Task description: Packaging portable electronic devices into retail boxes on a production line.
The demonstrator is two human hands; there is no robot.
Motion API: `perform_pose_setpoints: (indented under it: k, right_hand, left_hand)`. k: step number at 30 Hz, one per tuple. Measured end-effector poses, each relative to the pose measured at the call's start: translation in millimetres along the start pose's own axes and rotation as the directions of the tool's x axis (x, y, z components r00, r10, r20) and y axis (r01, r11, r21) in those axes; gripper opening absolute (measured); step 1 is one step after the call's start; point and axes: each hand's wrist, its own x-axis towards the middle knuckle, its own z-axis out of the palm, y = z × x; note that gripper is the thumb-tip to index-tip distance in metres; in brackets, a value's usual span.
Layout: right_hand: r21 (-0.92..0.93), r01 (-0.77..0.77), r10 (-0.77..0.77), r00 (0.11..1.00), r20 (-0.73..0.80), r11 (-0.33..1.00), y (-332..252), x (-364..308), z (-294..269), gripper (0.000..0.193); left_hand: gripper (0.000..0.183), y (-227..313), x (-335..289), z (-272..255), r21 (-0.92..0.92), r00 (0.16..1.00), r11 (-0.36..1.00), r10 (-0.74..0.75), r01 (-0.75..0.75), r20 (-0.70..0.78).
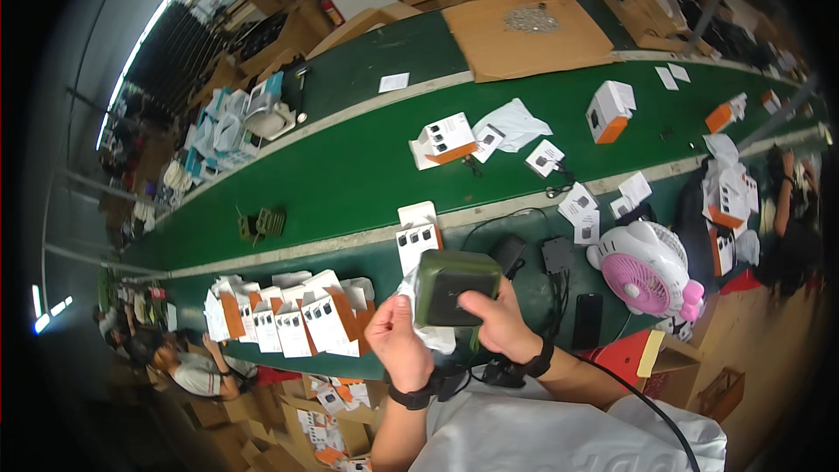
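In front of me is a squarish dark green device with a black face (456, 284), perhaps a small speaker. My right hand (507, 325) grips it at its right side, thumb lying on the black face. A thin white plastic bag (440, 337) hangs behind and below the device. Its left edge is pinched between the thumb and fingers of my left hand (402, 348). How far the bag covers the device's back is hidden. Just beyond them stands an open white-and-orange carton (418, 240) with its flap up.
Several open cartons (301, 319) stand in a row at left. To the right are a black adapter with cable (556, 255), a black phone (588, 319) and a pink-and-white fan (642, 271). Boxes and leaflets lie on the green belt (350, 197). Co-workers sit at both sides.
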Motion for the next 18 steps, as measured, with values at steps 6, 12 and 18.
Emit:
perform_pose_setpoints:
  k: [6, 12, 18]
  right_hand:
    - [-0.932, 0.36, 0.157, 0.92, 0.36, 0.03, -29.4, -3.9, -5.3, 0.062]
    - [-0.876, 0.25, -0.096, 0.968, 0.231, 0.413, -0.4, 18.6, -58.0, 0.077]
    - [-0.615, -0.154, 0.003, 0.971, -0.24, 0.773, 27.1, 57.4, -99.4, 0.027]
  left_hand:
    - [0.015, -10.0, -5.7, 5.2, 0.41, 0.94, 0.854, 0.232, -0.321, 0.252]
    - [0.011, -12.4, -8.1, 3.5, 0.466, 0.75, 0.762, 0.038, -0.449, 0.66]
    - [0.018, -66.8, 21.6, 22.6, 0.425, 0.891, 0.864, 0.058, -0.27, 0.45]
